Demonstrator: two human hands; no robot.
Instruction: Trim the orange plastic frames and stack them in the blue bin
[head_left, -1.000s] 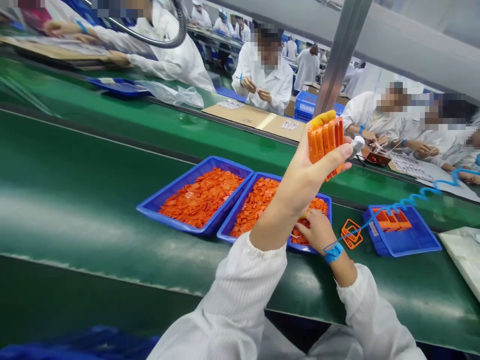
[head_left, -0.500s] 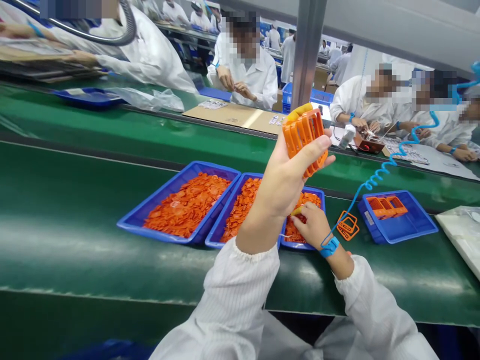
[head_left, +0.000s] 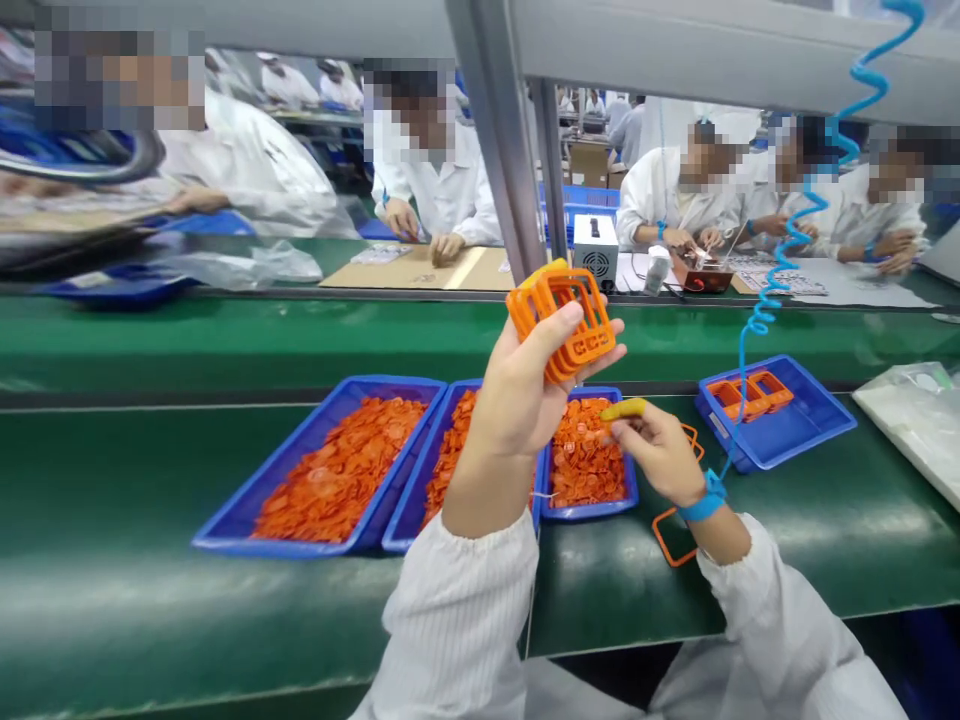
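In the middle of the view my left hand point(head_left: 517, 395) is raised, closed around a stack of orange plastic frames point(head_left: 577, 345). Its thumb lies across their front, and a yellow finger cot shows behind the stack. My right hand point(head_left: 664, 455), with a blue wrist strap point(head_left: 705, 500), is over the right edge of the small blue tray point(head_left: 589, 512). Its thumb and yellow-capped forefinger are pinched together; whatever is between them is too small to make out. Small orange plastic pieces point(head_left: 589, 460) fill that tray.
Two more blue trays point(head_left: 274, 548) of orange pieces stand to the left. Loose orange frames point(head_left: 658, 540) lie near my right wrist. A blue bin point(head_left: 806, 435) at right holds more frames. A coiled blue cord point(head_left: 761, 310) runs to my strap. Co-workers in white sit across the bench.
The camera view has shifted. The frames in my left hand are turned more face-on to me. My right hand has come up from the orange pieces to the tray's right side.
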